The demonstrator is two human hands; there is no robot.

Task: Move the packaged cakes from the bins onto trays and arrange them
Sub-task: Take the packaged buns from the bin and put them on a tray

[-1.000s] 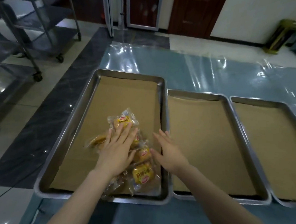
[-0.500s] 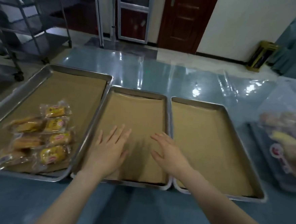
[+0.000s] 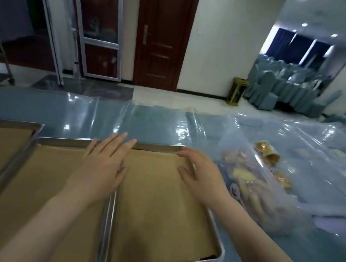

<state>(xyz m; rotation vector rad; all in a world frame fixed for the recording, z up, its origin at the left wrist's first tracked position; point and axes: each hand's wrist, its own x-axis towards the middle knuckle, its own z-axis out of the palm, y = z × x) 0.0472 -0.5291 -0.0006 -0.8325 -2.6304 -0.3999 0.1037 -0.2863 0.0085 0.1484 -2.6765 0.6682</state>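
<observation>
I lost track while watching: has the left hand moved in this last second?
Yes. The left hand went rightward, from the left tray to the seam between the middle tray and the right tray.

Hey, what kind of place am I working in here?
Probably a hotel or banquet venue's prep area: paper-lined metal trays on a plastic-covered table, a bag of packaged cakes beside them, and cloth-covered banquet chairs in the room beyond.

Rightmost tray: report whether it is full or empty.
Empty. The rightmost tray holds only its brown paper liner; nothing lies on that.
</observation>
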